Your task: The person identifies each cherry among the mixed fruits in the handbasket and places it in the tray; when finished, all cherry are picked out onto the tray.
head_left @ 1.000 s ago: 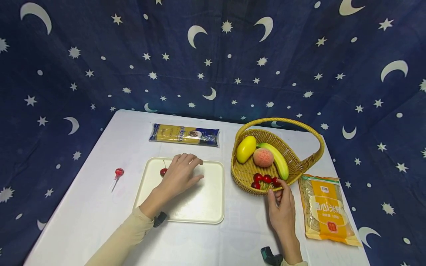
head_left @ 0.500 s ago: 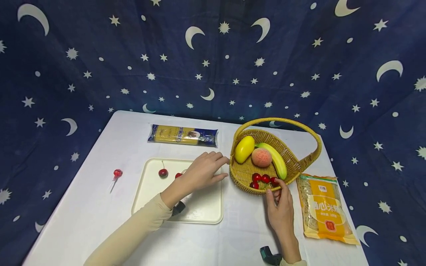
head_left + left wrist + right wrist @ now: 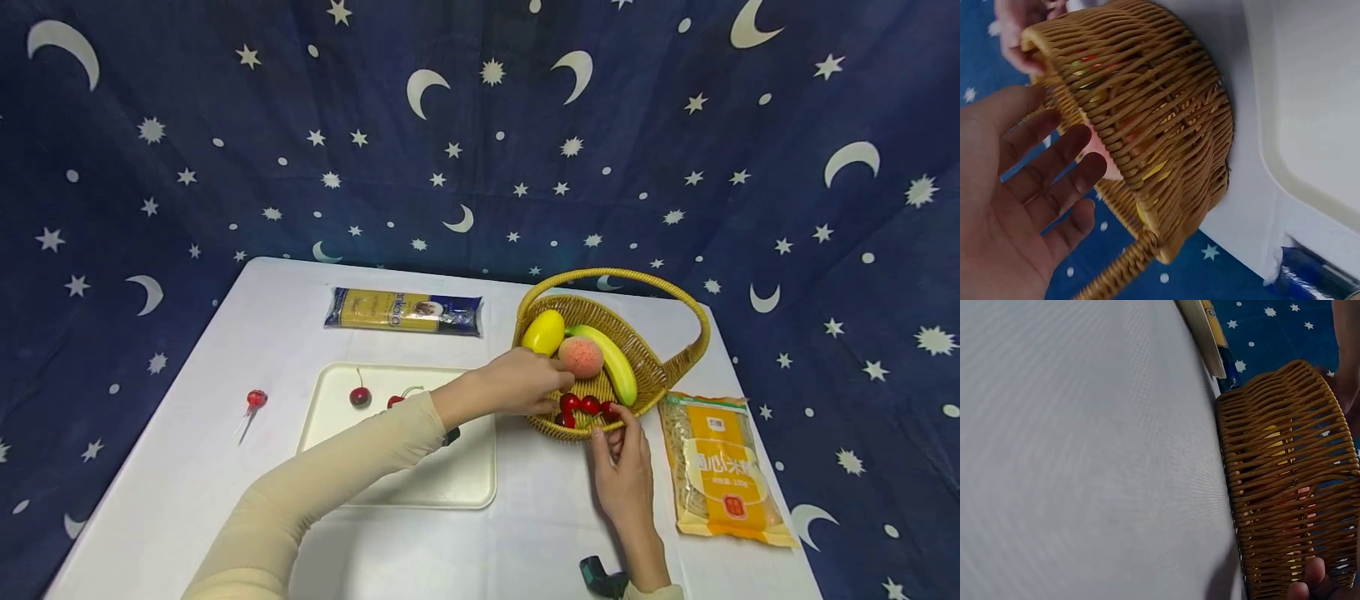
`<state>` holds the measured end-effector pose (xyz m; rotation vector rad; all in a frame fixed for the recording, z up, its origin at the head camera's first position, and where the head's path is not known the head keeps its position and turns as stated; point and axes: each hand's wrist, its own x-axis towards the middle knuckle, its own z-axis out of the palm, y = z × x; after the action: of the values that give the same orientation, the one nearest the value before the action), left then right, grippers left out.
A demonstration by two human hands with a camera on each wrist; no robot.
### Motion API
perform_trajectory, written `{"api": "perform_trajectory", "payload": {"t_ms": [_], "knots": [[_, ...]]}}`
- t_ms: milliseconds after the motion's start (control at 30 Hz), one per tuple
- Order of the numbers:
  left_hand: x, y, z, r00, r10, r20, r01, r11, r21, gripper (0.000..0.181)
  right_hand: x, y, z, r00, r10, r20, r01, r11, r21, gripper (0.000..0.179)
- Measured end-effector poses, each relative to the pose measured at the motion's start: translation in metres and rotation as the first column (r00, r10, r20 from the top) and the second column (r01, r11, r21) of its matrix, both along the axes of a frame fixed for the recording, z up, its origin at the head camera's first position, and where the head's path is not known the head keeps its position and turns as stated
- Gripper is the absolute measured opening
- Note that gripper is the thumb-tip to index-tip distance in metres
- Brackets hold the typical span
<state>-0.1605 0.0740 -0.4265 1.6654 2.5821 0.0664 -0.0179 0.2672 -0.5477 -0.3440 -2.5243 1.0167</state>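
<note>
Only the left wrist cam really shows the left hand (image 3: 997, 203) loosely spread; right hand (image 3: 626, 472) grips the wicker basket (image 3: 647, 363) up near.

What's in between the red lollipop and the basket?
The pale tray with cherries on it lies between the lollipop and the basket, with the left sleeve crossing over it. The head view shows this.

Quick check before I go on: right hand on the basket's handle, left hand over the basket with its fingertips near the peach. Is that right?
Not quite: the right hand is at the basket's near rim, not on the handle. The head view shows it. The left hand is as you say.
</note>
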Motion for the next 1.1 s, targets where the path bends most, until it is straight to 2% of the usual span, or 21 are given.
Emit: {"api": "perform_trajectory", "payload": {"t_ms": [200,367,467,733,1100], "knots": [[-0.01,0.026,-0.002,0.997,-0.01,0.072,0.021,0.988,-0.156,0.03,0.0,0.002,-0.004,1.0,0.007,-0.018,-0.007,1.0,-0.009,0.046],[-0.015,0.048,0.001,0.994,0.017,0.106,0.015,0.957,-0.291,0.033,0.0,0.003,-0.006,0.999,0.01,-0.033,-0.011,1.0,-0.016,0.046],[-0.017,0.06,0.0,0.993,0.03,0.111,0.01,0.939,-0.344,0.032,0.0,0.003,-0.007,0.999,0.009,-0.032,-0.01,1.0,-0.017,0.046],[-0.016,0.08,-0.004,0.994,0.035,0.106,0.009,0.919,-0.393,0.023,0.0,0.001,-0.006,1.0,0.009,-0.029,-0.009,1.0,-0.025,0.046],[-0.014,0.085,-0.016,0.998,0.037,0.055,-0.01,0.907,-0.421,0.022,0.001,0.002,-0.005,1.0,0.003,-0.03,-0.004,0.999,-0.033,0.046]]}}
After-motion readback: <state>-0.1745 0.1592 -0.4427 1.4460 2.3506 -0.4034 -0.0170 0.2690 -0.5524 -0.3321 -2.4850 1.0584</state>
